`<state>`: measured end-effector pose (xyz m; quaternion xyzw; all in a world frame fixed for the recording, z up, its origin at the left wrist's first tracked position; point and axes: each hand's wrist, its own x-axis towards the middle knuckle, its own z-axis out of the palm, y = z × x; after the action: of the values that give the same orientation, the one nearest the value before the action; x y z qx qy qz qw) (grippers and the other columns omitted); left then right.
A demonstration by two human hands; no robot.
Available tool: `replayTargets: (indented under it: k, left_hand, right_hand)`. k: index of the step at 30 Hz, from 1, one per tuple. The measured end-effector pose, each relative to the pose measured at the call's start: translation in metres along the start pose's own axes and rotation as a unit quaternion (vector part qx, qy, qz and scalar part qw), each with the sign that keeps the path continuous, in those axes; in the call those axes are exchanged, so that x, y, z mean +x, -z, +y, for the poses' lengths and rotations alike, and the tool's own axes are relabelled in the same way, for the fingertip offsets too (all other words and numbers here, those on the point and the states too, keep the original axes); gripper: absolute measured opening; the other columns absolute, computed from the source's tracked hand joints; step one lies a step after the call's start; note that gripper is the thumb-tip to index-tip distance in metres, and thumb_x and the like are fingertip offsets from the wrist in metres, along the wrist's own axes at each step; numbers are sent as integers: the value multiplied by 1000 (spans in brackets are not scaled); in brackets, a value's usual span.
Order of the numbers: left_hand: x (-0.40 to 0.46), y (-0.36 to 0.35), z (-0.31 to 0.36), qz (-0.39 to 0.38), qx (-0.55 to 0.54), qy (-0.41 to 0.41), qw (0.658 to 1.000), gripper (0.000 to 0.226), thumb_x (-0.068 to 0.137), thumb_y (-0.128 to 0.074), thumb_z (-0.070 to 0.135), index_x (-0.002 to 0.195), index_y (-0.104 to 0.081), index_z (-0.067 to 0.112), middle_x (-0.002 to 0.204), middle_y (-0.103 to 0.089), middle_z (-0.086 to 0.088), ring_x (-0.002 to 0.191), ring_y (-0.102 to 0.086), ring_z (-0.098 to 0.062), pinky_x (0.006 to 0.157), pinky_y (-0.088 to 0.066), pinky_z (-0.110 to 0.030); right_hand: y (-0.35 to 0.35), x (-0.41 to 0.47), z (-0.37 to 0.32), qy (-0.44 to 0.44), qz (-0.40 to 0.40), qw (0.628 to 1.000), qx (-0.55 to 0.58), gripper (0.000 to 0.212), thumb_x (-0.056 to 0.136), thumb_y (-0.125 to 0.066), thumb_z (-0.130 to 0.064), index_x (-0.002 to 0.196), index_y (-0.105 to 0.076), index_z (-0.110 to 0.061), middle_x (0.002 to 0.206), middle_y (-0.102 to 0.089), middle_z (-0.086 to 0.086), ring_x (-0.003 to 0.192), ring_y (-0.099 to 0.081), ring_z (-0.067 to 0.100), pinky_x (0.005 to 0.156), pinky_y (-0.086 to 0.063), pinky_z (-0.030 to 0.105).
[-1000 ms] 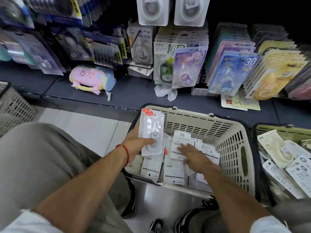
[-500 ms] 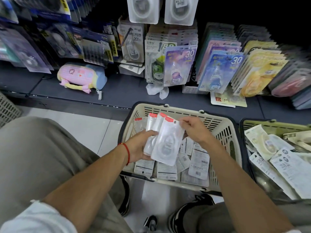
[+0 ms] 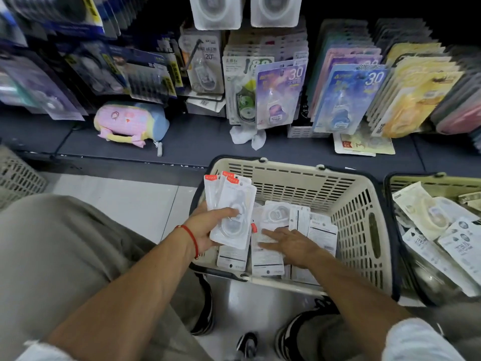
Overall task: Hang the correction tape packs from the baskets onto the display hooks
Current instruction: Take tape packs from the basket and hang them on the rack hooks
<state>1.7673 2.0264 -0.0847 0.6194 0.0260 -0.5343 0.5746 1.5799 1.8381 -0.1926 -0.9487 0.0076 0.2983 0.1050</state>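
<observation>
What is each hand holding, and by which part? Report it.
The left hand grips a small stack of correction tape packs by their lower halves, thumb across the front. The right hand holds nothing, resting flat on packs in the basket.

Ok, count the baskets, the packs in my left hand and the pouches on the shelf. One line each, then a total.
Baskets: 3 (left basket, middle basket, right basket)
held packs in the left hand: 3
pink pouch: 1
Total: 7

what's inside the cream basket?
Cream basket: loose white correction tape packs, mostly face down, with the right hand flat on them. Layers underneath are covered.
</observation>
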Motion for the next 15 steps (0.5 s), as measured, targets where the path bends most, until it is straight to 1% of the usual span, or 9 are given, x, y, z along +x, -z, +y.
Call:
replayTargets:
  k: [2, 3, 4, 5, 7, 8, 10, 12, 15]
  left_hand:
    - [-2, -2, 4, 6, -5, -11, 1000, 55, 86, -79, -2, 134, -65, 24, 125, -75, -17, 114, -72, -43, 91, -57, -68]
    - [-3, -3, 6, 16, -7, -18, 1000, 56, 86, -79, -2, 135, -65, 23, 126, -75, -17, 115, -71, -44, 90, -57, -67]
    - [-4, -4, 10, 28, -9, -28, 999, 56, 86, -79, -2, 135, -65, 21, 127, -74, -17, 116, -71, -44, 90, -57, -68]
    - [-5, -4, 13, 38, -11, -40, 998, 56, 86, -80, -1, 136, -65, 18, 127, -74, -18, 116, -70, -44, 91, -57, -68]
    - [-7, -6, 21, 49, -28, -66, 996, 55, 86, -79, 0, 136, -64, 17, 128, -74, -17, 115, -71, -42, 90, -58, -66]
    - [-9, -8, 25, 50, -38, -78, 995, 56, 86, -80, 0, 137, -64, 16, 128, -74, -16, 116, -71, -41, 91, -58, -65]
    - [-15, -15, 35, 45, -48, -106, 992, 60, 85, -81, 0, 140, -61, 17, 131, -72, -16, 119, -70, -41, 95, -55, -67]
    - [-22, -28, 48, 28, -50, -144, 988, 61, 85, -81, 0, 140, -60, 18, 131, -72, -14, 119, -70, -39, 96, -57, -65]
    - [-33, -59, 78, -35, -64, -201, 977, 57, 88, -78, 3, 139, -62, 22, 128, -75, -10, 115, -73, -34, 88, -63, -52]
  right_hand:
    - [8, -1, 7, -27, 40, 997, 64, 63, 105, -58, -14, 161, -39, -37, 176, -18, -4, 158, -20, 24, 124, -28, 39]
    - [15, -3, 10, -50, 79, 986, 139, 48, 107, -59, -18, 154, -54, -27, 170, -34, 1, 154, -27, 24, 122, -30, 37]
    - [24, -4, 12, -74, 131, 961, 232, 34, 107, -60, -22, 139, -68, -13, 156, -54, 9, 146, -40, 26, 116, -35, 37]
    - [33, -6, 14, -101, 188, 923, 319, 29, 107, -61, -25, 118, -75, -2, 131, -69, 16, 128, -54, 30, 103, -42, 37]
    - [58, -12, 21, -149, 263, 851, 430, 34, 108, -59, -26, 87, -71, -2, 87, -69, 14, 88, -61, 34, 75, -45, 35]
    - [71, -18, 26, -166, 280, 825, 462, 34, 109, -55, -28, 84, -68, -9, 80, -66, 8, 81, -59, 32, 73, -48, 37]
    - [95, -31, 38, -166, 304, 760, 550, 31, 111, -52, -32, 96, -71, -13, 89, -72, 0, 88, -65, 22, 89, -56, 47]
    - [125, -47, 49, -144, 333, 686, 631, 28, 110, -53, -35, 108, -75, -18, 106, -80, -6, 103, -73, 16, 100, -55, 45]
    - [180, -65, 52, -125, 384, 605, 687, 32, 108, -54, -41, 124, -72, -19, 124, -77, 2, 106, -74, 17, 93, -57, 38]
